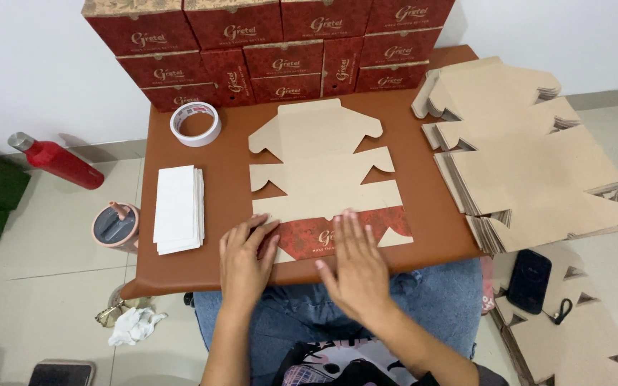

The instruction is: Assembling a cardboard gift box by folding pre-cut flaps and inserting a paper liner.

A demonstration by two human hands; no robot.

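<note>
Left hand (246,259) flat, fingers spread, right hand (355,266) flat, palm down

1. The flat cardboard box blank (321,171) lies unfolded in the middle of the brown table, plain kraft-brown side up, its notched flaps spread left and right.
2. Its near panel is folded over, showing the red printed side with a pale pattern (the print partly hidden under fingers).
3. The left hand (246,259) presses flat on the near left corner of that fold.
4. The right hand (355,266) lies flat, fingers spread, on the red panel.
</note>
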